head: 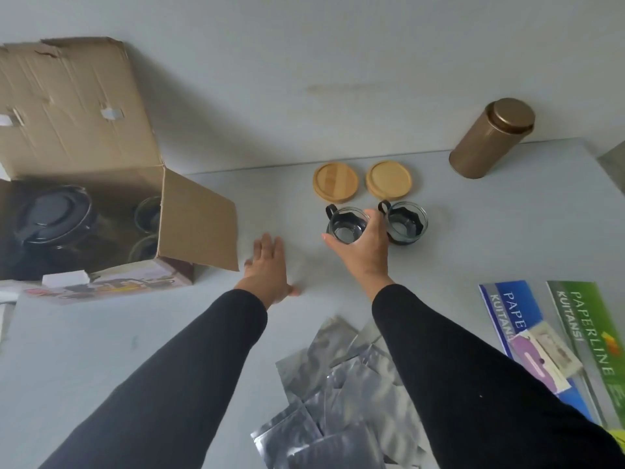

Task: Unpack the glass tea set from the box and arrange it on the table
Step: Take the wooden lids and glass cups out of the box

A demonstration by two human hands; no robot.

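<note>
An open cardboard box [189,214] stands at the left of the table. Inside it I see a glass teapot with a black lid [50,218] and two glass cups [147,214]. Two glass cups with black holders and handles stand side by side on the table: my right hand [363,247] grips the left cup [345,225] from the near side, and the right cup [407,223] stands free, touching my fingers. Behind them lie two round bamboo coasters [335,182], [389,179]. My left hand [270,269] rests flat on the table, fingers apart, holding nothing.
A bronze tin canister [490,140] stands at the back right against the wall. Several silver foil pouches [338,401] lie near the front edge between my arms. Blue and green receipt books [581,336] lie at the right. The table [101,367] is grey.
</note>
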